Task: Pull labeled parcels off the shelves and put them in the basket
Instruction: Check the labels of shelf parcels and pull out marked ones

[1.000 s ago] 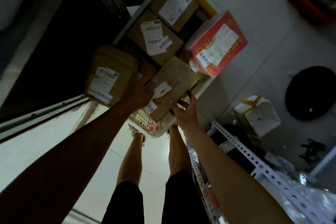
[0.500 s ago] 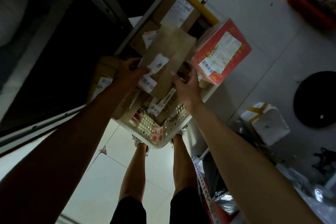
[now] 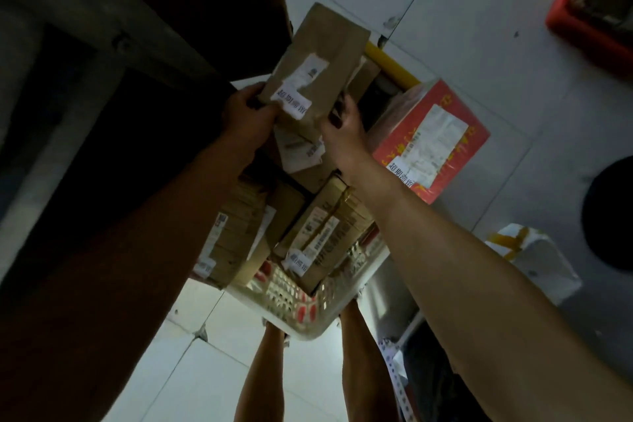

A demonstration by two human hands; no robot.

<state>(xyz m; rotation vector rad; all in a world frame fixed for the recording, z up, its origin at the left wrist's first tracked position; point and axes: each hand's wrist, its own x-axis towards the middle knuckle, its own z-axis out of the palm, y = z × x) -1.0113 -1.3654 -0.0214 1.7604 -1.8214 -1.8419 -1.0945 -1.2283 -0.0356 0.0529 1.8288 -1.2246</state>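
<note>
A long brown cardboard parcel [image 3: 322, 62] with white labels is held up over the basket's far end. My left hand [image 3: 246, 113] grips its near left corner and my right hand [image 3: 344, 127] grips its near right edge. Below stands a white plastic basket [image 3: 301, 315] on the floor, packed with several labeled brown boxes [image 3: 325, 233]. A red parcel [image 3: 435, 140] with a white label leans at the basket's right side.
A dark shelf unit [image 3: 102, 62] runs along the left. A white taped box [image 3: 534, 257], a black round object [image 3: 613, 216] and a red crate [image 3: 589, 10] lie on the tiled floor to the right. A perforated metal rack upright [image 3: 394, 373] stands at lower right by my legs.
Both hands have lifted the long brown parcel from the basket's near end up and toward its far end. The boxes underneath are now uncovered.
</note>
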